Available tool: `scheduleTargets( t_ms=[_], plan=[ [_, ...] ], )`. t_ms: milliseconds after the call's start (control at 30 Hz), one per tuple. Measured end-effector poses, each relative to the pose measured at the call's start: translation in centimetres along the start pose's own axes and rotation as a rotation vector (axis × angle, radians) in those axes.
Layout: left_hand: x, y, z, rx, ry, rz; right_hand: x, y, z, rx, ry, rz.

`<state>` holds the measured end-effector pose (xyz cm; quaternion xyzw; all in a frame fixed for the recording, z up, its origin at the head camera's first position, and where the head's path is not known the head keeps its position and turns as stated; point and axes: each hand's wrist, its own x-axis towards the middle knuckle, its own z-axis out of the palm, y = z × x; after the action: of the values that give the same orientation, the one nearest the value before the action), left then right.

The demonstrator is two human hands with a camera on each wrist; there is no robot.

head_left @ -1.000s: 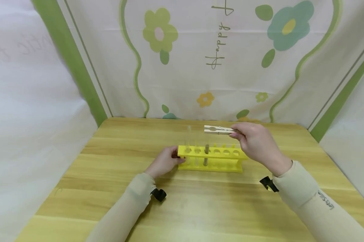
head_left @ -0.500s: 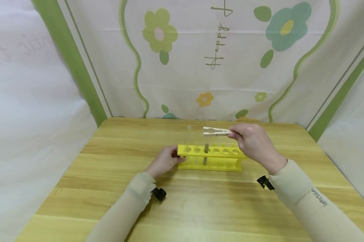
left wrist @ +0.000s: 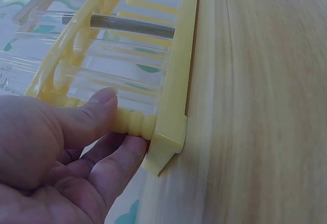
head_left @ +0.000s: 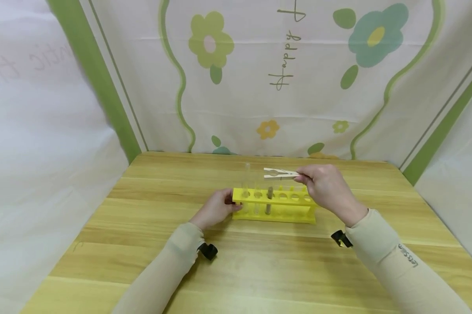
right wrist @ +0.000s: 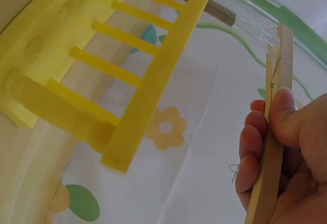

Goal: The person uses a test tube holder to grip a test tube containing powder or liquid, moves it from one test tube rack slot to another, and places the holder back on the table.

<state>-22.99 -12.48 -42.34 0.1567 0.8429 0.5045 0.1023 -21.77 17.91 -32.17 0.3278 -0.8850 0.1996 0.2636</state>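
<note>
A yellow test tube rack (head_left: 298,216) stands on the table, its left end post pinched between the thumb and fingers of my left hand (head_left: 216,210). Three clear test tubes occupy its left holes: one tall tube (head_left: 246,176), a second clear tube (head_left: 257,207), and a third tube (head_left: 269,206) with dark grey contents. Above the rack, my right hand (head_left: 326,187) grips a wooden test tube clamp (right wrist: 284,76) by its handles. The clamp's jaws are spread and point left, at the height of the third tube's upper part. Whether they touch its glass I cannot tell.
The wooden table (head_left: 236,270) reaches back to a white curtain (head_left: 236,87) printed with flowers. More white cloth hangs at both sides. Several holes on the rack's right hold no tubes, and yellow pegs (right wrist: 127,40) rise from its base behind them.
My right hand has come slightly down and left with the clamp, whose jaws have spread wider. My left hand stays on the rack's end post.
</note>
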Motion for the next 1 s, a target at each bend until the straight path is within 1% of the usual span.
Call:
scheduleTargets(
  t_ms=[467,767,1000],
  plan=[
    [0.0,0.3,0.0,0.008,0.0,-0.005,-0.6,0.1,0.9,0.009,-0.068,0.038],
    [0.0,0.1,-0.1,0.013,-0.001,0.001,-1.0,-0.1,1.4,-0.007,-0.129,0.084],
    [0.0,0.1,-0.1,0.012,0.0,0.005,-1.4,-0.1,2.1,-0.034,-0.12,0.074]
  ],
)
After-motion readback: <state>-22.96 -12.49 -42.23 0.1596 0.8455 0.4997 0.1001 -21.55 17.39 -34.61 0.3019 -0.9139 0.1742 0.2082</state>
